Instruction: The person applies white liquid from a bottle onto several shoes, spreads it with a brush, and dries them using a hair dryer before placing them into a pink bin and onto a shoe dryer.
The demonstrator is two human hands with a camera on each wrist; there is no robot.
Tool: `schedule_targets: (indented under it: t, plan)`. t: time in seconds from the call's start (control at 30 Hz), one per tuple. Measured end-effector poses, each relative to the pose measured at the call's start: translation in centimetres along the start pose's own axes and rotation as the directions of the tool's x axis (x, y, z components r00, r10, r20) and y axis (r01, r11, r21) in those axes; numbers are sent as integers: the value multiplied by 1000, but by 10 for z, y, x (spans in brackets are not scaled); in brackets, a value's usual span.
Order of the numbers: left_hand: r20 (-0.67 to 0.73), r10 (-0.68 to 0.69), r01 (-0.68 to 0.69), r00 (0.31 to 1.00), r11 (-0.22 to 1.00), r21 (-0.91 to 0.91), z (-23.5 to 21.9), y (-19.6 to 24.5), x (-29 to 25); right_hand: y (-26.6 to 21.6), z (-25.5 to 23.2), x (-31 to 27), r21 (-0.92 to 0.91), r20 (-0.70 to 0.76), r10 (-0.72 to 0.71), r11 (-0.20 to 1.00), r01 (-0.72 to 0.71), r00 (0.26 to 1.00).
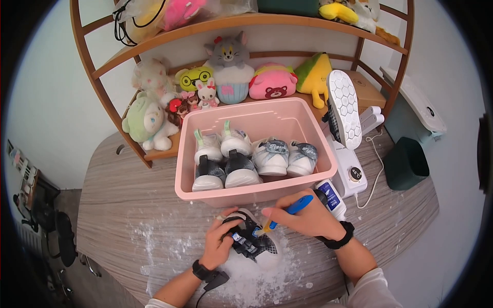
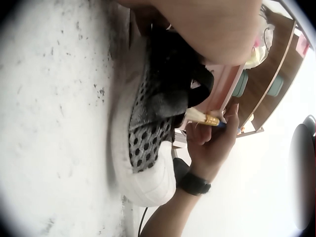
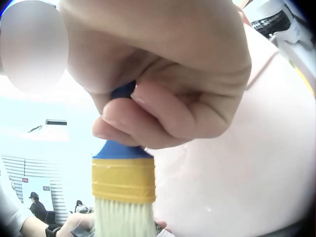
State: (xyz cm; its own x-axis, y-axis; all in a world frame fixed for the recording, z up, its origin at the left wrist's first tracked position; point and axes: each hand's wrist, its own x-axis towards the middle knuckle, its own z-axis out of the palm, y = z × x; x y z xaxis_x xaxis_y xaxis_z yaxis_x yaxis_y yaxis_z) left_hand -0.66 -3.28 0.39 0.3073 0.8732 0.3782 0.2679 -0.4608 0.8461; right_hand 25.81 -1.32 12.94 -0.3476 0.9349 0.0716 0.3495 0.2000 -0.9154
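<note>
A black mesh shoe with a white sole (image 1: 266,258) lies on the powder-dusted table in front of the pink bin. My left hand (image 1: 218,244) holds it near the ankle opening, fingers bent over the upper. Seen from the left wrist, the shoe's mesh side and white toe (image 2: 152,185) show large, with a strap across the top. My right hand (image 1: 303,218) grips a blue-handled brush (image 1: 299,205), its pale bristles down at the shoe's upper. The right wrist view shows fingers curled round the handle above the yellow band (image 3: 123,180).
Several shoes stand in the pink bin (image 1: 257,194). Right of it are a white shoe dryer (image 1: 349,172) carrying a shoe (image 1: 345,109), a white bottle (image 1: 331,199) and a dark green bin (image 1: 406,165). Behind rises a wooden shelf (image 1: 251,21) with plush toys.
</note>
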Motion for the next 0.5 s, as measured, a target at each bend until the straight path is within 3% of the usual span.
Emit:
schedule_targets:
  t: [0.07, 0.1, 0.27, 0.3, 0.37, 0.43, 0.5]
  plan:
    - [3, -54, 54, 999, 986, -161, 3, -2, -1, 4, 7, 0, 52, -81, -34, 998, 38, 996]
    - [5, -56, 56, 998, 985, -162, 4, -2, -1, 7, 9, 1, 103, -160, -60, 992, 77, 985]
    - [5, -102, 99, 995, 946, -309, 11, -11, -6, 13, 17, 3, 222, -276, -75, 965, 140, 958]
    - [1, -99, 95, 995, 947, -307, 10, -10, -7, 12, 19, 3, 261, -324, -86, 949, 177, 942]
    - [90, -174, 182, 981, 980, -85, 5, -7, -10, 9, 24, 3, 256, -334, -106, 946, 198, 937]
    - [75, -144, 150, 987, 985, -86, 7, -13, -10, 11, 25, 3, 254, -344, -118, 943, 213, 932]
    - [65, -122, 128, 990, 988, -87, 8, -14, -10, 19, 25, 3, -48, -177, -233, 972, 228, 956]
